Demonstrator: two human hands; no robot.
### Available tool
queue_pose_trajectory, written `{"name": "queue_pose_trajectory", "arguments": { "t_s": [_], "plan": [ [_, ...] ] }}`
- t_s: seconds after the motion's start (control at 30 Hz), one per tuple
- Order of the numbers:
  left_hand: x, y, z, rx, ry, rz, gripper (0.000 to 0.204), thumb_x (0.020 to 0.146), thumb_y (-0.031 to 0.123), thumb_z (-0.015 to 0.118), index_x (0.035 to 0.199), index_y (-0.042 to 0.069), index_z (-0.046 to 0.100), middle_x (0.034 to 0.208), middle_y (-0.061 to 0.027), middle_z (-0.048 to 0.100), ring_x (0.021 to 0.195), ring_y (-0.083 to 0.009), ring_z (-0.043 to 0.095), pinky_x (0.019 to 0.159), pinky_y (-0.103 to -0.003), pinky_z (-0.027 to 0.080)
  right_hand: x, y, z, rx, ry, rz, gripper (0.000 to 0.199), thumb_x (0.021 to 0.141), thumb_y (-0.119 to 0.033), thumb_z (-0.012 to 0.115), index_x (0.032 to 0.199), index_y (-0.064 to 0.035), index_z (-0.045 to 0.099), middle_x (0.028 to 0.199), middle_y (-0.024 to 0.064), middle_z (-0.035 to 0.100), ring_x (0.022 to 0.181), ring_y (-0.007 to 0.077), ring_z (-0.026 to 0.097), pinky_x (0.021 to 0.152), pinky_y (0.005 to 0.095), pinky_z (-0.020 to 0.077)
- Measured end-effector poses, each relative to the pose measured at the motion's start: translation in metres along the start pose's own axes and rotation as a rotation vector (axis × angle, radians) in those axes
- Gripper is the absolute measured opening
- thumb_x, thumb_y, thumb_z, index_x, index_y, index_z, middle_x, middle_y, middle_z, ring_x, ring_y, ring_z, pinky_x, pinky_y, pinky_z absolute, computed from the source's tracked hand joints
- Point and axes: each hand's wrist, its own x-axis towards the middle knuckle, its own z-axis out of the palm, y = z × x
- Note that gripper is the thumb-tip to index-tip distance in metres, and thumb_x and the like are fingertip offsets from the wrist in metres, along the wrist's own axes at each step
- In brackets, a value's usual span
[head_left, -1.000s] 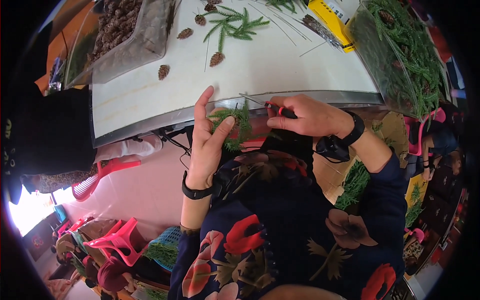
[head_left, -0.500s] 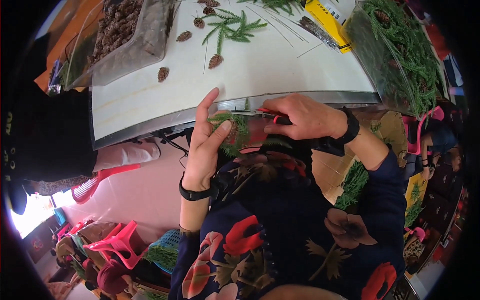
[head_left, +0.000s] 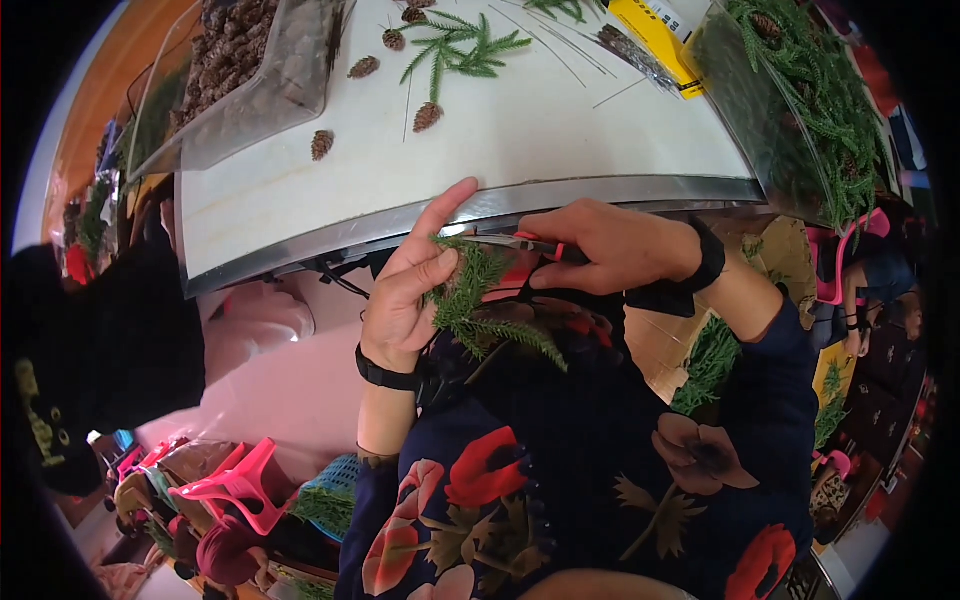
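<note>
My left hand [head_left: 395,300] pinches a green artificial pine sprig [head_left: 472,300] between thumb and fingers, just in front of the table's metal edge. Its index finger points up over that edge. Beside it, my right hand [head_left: 620,245] is closed round pliers [head_left: 550,247] with red and black handles. The metal jaws reach left to the top of the sprig; whether they are clamped on it I cannot make out. On the white table [head_left: 560,140] beyond lie another pine sprig [head_left: 462,52] and several pine cones, one of them a brown pine cone [head_left: 427,117].
A clear bin of pine cones [head_left: 225,70] stands at the far left, and a clear bin of green sprigs [head_left: 800,110] at the right. Thin wires [head_left: 560,50] lie near a yellow packet [head_left: 660,40]. A person in black [head_left: 110,350] is close on my left. Below right sits a cardboard box [head_left: 665,350].
The sprig has turned in my left hand, so its branches now hang lower and to the right. Both hands have shifted slightly. The person in black at the left has moved.
</note>
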Motion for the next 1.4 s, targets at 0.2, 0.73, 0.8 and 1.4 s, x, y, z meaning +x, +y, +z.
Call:
{"name": "queue_pose_trajectory", "arguments": {
  "t_s": [0.2, 0.73, 0.8, 1.4],
  "plan": [
    [0.003, -0.004, 0.006, 0.005, 0.111, 0.037, 0.071, 0.093, 0.004, 0.059, 0.152, 0.003, 0.020, 0.102, -0.0123, 0.063, 0.088, -0.0140, 0.061, 0.080, -0.026, 0.049, -0.001, 0.003, 0.023, 0.015, 0.162, 0.011, 0.029, 0.089, -0.024, 0.067, 0.104, -0.0008, 0.057, 0.084, 0.0165, 0.064, 0.073, 0.0326, 0.059, 0.067, 0.0372, 0.0463],
    [0.005, -0.019, 0.015, 0.863, 0.443, 0.409, 0.069, 0.095, 0.002, 0.056, 0.151, 0.005, 0.016, 0.094, -0.0051, 0.057, 0.079, -0.0096, 0.054, 0.073, -0.022, 0.046, -0.002, 0.002, 0.012, -0.225, 0.289, 0.110, 0.035, 0.091, -0.035, 0.063, 0.098, -0.0005, 0.058, 0.078, 0.0212, 0.060, 0.073, 0.0412, 0.059, 0.063, 0.0442, 0.0447],
    [0.005, -0.020, 0.014, 0.910, 0.449, 0.423, 0.070, 0.094, 0.001, 0.057, 0.151, 0.005, 0.016, 0.094, -0.0051, 0.058, 0.080, -0.0099, 0.054, 0.074, -0.023, 0.046, -0.001, 0.001, 0.013, -0.224, 0.260, 0.132, 0.036, 0.092, -0.035, 0.062, 0.099, -0.0006, 0.059, 0.078, 0.0212, 0.060, 0.074, 0.0413, 0.059, 0.063, 0.0447, 0.0449],
    [0.002, -0.017, -0.003, 0.649, 0.455, 0.207, 0.050, 0.092, 0.004, 0.062, 0.138, 0.001, 0.044, 0.094, -0.0030, 0.063, 0.083, -0.0091, 0.058, 0.077, -0.023, 0.047, -0.001, -0.006, -0.011, -0.197, 0.281, 0.301, 0.044, 0.087, -0.040, 0.067, 0.107, -0.0015, 0.061, 0.083, 0.0179, 0.064, 0.081, 0.0350, 0.062, 0.072, 0.0395, 0.0476]
  ]
}}
